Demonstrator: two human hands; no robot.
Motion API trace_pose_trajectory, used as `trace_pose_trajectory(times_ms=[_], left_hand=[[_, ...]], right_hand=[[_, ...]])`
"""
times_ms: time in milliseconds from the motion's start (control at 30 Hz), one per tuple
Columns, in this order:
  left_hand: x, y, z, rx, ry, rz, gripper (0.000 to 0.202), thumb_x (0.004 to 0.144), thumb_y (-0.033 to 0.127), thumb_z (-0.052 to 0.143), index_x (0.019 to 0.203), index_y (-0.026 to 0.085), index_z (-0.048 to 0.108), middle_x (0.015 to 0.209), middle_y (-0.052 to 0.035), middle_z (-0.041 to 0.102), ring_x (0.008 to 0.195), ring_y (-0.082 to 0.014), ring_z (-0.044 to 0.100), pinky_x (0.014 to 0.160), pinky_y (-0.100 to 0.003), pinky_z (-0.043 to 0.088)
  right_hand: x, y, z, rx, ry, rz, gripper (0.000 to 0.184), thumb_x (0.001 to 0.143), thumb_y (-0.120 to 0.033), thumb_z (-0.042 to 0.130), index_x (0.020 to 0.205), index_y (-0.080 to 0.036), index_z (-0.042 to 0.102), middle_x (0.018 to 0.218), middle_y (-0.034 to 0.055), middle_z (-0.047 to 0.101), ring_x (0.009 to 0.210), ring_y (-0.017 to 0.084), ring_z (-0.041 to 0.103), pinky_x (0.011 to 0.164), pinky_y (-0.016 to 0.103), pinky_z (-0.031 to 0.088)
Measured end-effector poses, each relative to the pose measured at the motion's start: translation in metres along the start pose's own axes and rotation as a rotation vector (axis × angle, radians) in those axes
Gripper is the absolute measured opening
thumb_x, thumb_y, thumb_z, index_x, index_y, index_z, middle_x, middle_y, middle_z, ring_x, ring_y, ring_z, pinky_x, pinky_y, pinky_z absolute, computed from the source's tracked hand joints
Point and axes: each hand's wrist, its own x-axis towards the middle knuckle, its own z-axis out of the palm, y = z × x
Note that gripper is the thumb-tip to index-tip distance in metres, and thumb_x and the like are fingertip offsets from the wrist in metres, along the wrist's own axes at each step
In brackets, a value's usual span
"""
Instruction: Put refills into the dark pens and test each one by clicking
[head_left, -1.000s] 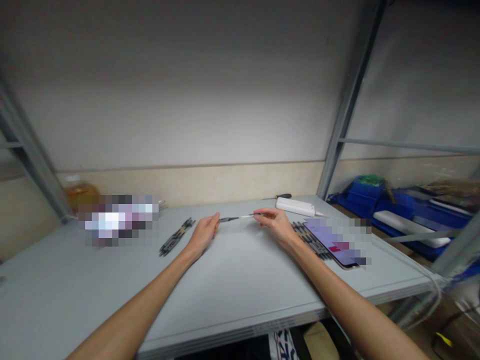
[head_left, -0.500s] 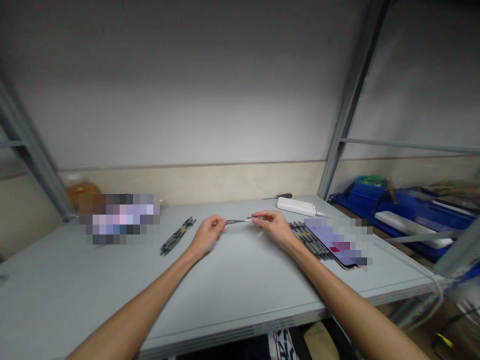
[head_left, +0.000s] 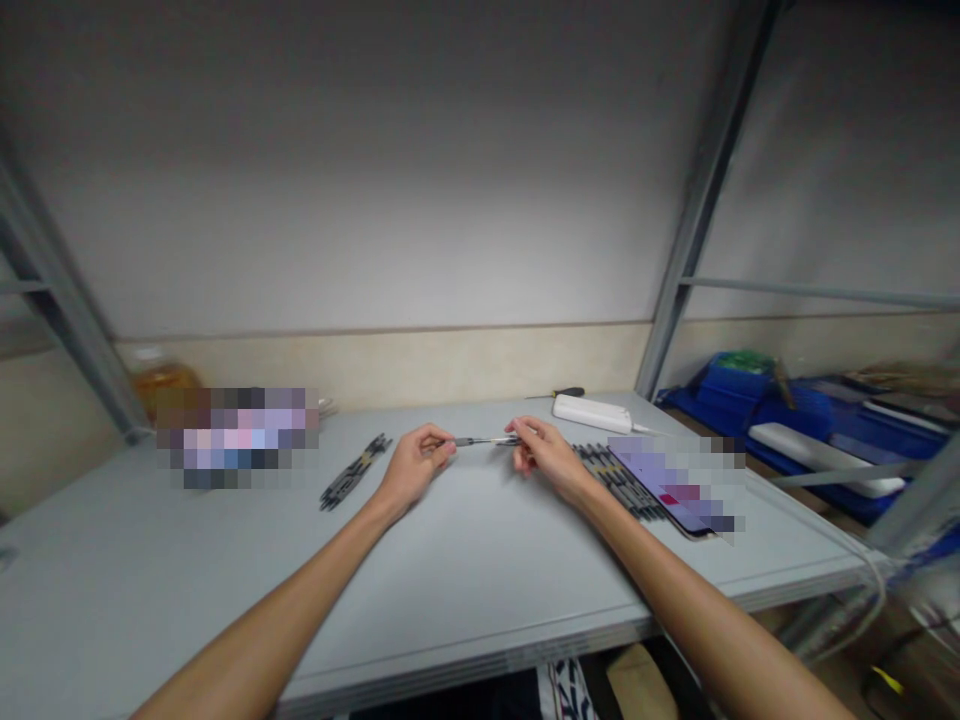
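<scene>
My left hand [head_left: 412, 465] and my right hand [head_left: 546, 455] hold one thin dark pen [head_left: 484, 441] between them, level, just above the grey table [head_left: 480, 570]. The left fingers pinch its left end and the right fingers close round its right end. A small bundle of dark pens [head_left: 352, 472] lies on the table to the left of my left hand. A row of several more dark pens [head_left: 615, 476] lies to the right of my right hand.
A white device [head_left: 592, 412] and a dark screwdriver [head_left: 564, 392] lie at the back of the table. A blurred flat thing [head_left: 679, 480] sits right of the pen row, another blurred patch [head_left: 236, 435] at back left. Blue bins [head_left: 750, 395] stand on the right shelf.
My two hands have come closer together along the pen, so less of it shows between them. The right hand has shifted slightly left and down.
</scene>
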Motion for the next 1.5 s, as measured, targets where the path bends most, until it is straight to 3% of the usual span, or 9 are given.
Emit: trace_pose_trajectory(times_ms=[200,533,633,767,900,1100,1267,1333,1500], left_hand=[[0.0,0.004,-0.001,-0.075,0.041,-0.075,0.024,0.061,0.033,0.068,0.072,0.014,0.059,0.056,0.0016,0.057,0.05,-0.008,0.048,0.052,-0.021,0.036],[0.0,0.003,0.0,-0.104,0.003,-0.053,0.026,0.06,0.034,0.07,0.072,0.014,0.058,0.06,0.0001,0.059,0.051,-0.0076,0.049,0.052,-0.021,0.036],[0.001,0.002,-0.001,-0.098,0.02,-0.046,0.026,0.06,0.034,0.07,0.072,0.013,0.059,0.058,0.0005,0.059,0.05,-0.0074,0.048,0.051,-0.02,0.036],[0.003,0.002,-0.003,-0.129,0.069,-0.06,0.027,0.058,0.035,0.071,0.07,0.013,0.06,0.057,0.0013,0.058,0.05,-0.0071,0.048,0.051,-0.02,0.035],[0.002,0.004,-0.004,-0.168,0.077,-0.099,0.029,0.057,0.035,0.071,0.07,0.013,0.059,0.059,0.0009,0.06,0.05,-0.0067,0.048,0.051,-0.02,0.036],[0.001,0.005,-0.002,-0.169,0.053,-0.125,0.029,0.057,0.034,0.072,0.071,0.012,0.059,0.06,0.0002,0.061,0.051,-0.0071,0.05,0.052,-0.02,0.036],[0.003,0.003,-0.004,-0.181,0.074,-0.117,0.03,0.057,0.036,0.072,0.072,0.012,0.06,0.06,0.0,0.061,0.05,-0.0066,0.049,0.052,-0.02,0.037],[0.003,0.002,-0.005,-0.196,0.082,-0.142,0.032,0.056,0.037,0.072,0.071,0.012,0.06,0.061,-0.0005,0.061,0.05,-0.0068,0.049,0.051,-0.02,0.037],[0.002,0.002,-0.004,-0.228,0.06,-0.182,0.033,0.053,0.037,0.074,0.07,0.012,0.06,0.059,-0.0008,0.061,0.05,-0.007,0.05,0.052,-0.02,0.038]], right_hand=[[-0.001,-0.002,0.001,0.104,-0.056,-0.022,0.035,0.065,-0.042,0.066,0.086,-0.018,0.052,0.065,0.0001,0.065,0.045,0.009,0.052,0.042,0.021,0.041],[0.003,0.008,-0.002,-0.196,-0.066,0.05,0.053,0.078,-0.061,0.04,0.058,-0.014,0.053,0.032,-0.0029,0.046,0.027,0.006,0.035,0.032,0.019,0.026],[0.004,0.008,-0.003,-0.196,-0.022,0.051,0.052,0.08,-0.059,0.038,0.072,-0.013,0.058,0.042,-0.0003,0.054,0.031,0.008,0.042,0.032,0.02,0.028],[0.005,0.006,-0.006,-0.168,0.035,-0.086,0.041,0.068,-0.044,0.062,0.098,-0.017,0.056,0.064,-0.0005,0.062,0.044,0.009,0.05,0.035,0.018,0.033],[0.004,0.004,-0.006,-0.201,0.008,-0.089,0.032,0.071,-0.045,0.058,0.077,-0.014,0.06,0.054,-0.0013,0.056,0.041,0.008,0.044,0.036,0.019,0.032],[0.002,0.003,-0.006,-0.309,0.014,-0.008,0.052,0.082,-0.054,0.038,0.055,-0.014,0.056,0.037,-0.0022,0.045,0.032,0.007,0.035,0.036,0.02,0.026],[0.005,0.005,-0.008,-0.225,0.064,-0.13,0.037,0.07,-0.047,0.059,0.089,-0.015,0.06,0.059,-0.0013,0.056,0.046,0.01,0.047,0.037,0.019,0.033],[0.006,0.004,-0.008,-0.228,0.052,-0.165,0.039,0.065,-0.041,0.065,0.094,-0.016,0.059,0.062,-0.0011,0.055,0.051,0.011,0.049,0.039,0.02,0.036],[0.003,0.004,-0.008,-0.351,0.031,-0.127,0.035,0.077,-0.047,0.05,0.066,-0.014,0.059,0.048,-0.0022,0.05,0.04,0.008,0.041,0.039,0.02,0.032]])
